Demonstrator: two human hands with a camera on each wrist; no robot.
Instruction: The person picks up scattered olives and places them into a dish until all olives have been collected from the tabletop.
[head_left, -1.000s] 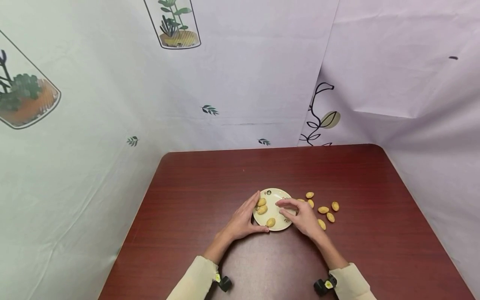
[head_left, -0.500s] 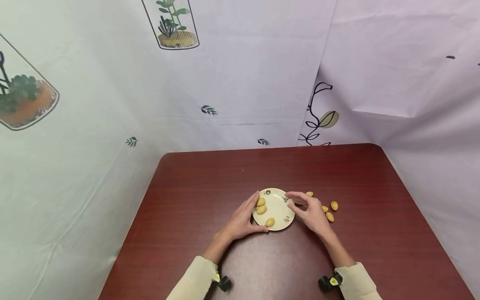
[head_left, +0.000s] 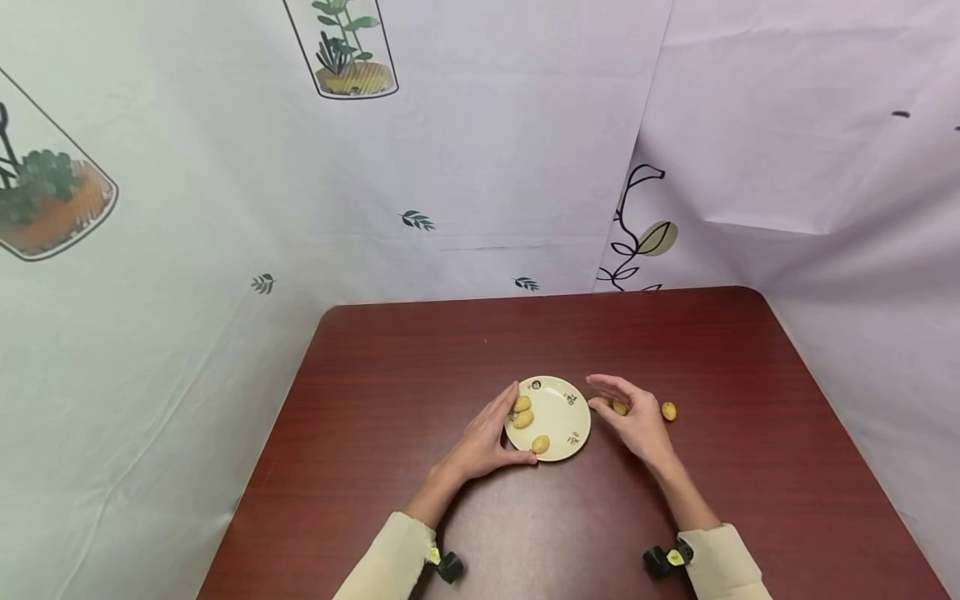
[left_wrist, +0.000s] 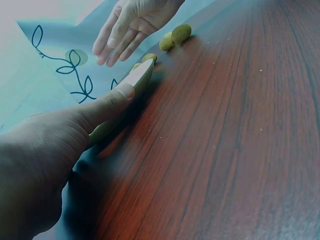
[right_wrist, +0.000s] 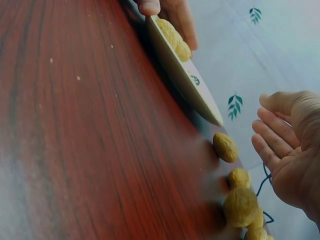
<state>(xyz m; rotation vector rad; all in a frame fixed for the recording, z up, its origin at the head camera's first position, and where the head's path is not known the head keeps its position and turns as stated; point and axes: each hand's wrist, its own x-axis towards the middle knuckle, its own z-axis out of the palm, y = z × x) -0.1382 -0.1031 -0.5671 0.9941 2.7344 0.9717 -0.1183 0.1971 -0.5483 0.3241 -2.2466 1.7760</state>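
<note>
My left hand [head_left: 480, 446] holds a small cream plate [head_left: 558, 429] by its left side, thumb on the near rim and fingers along the far left. Three yellow, wrinkled oval fruits [head_left: 523, 419] lie at the plate's left and near edge. Just right of the plate, my right hand [head_left: 636, 423] hovers with fingers extended and nothing held. One fruit [head_left: 619, 407] shows between its thumb and fingers from above. In the right wrist view, a fruit [right_wrist: 225, 147] lies near the plate's rim, with several more [right_wrist: 241, 206] beyond it; the right hand covers most of these in the head view.
A loose fruit [head_left: 669, 411] lies right of my right hand. The dark red wooden table [head_left: 420, 358] meets printed fabric walls [head_left: 480, 167] at the back and sides. Both wrists wear a black camera [head_left: 450, 567].
My right hand has moved right from over the plate to above the loose fruits, uncovering the plate's right side. The left hand and plate have stayed in place.
</note>
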